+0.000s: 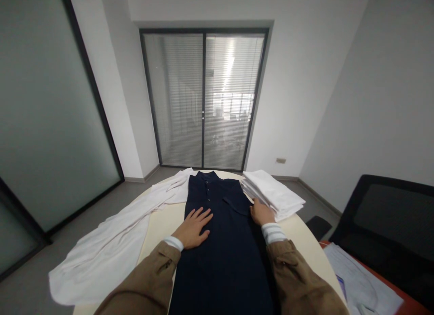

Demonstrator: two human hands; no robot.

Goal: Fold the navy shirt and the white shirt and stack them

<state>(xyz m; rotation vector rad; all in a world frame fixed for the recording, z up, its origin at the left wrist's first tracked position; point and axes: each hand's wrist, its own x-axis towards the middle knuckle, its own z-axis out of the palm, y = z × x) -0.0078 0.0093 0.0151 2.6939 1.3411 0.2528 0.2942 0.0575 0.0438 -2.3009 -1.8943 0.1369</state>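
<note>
A long navy shirt [224, 260] with a stand collar and a short row of buttons lies front up, its collar at the far side of the table. My left hand [194, 228] rests flat on its left half, fingers spread. On the right, my right hand [261, 212] is closed at the shirt's edge, its fingers gripping the end of the sleeve [237, 205], which lies folded across the front. The fingertips of that hand are partly hidden. Just beyond it sits a stack of folded white cloth [274, 193].
A loose white garment [111, 242] spreads over the left side of the round cream table [162, 217] and hangs past its edge. To the right stand a black mesh chair [386, 224] and an orange surface with papers [362, 274]. A glass door [203, 102] is ahead.
</note>
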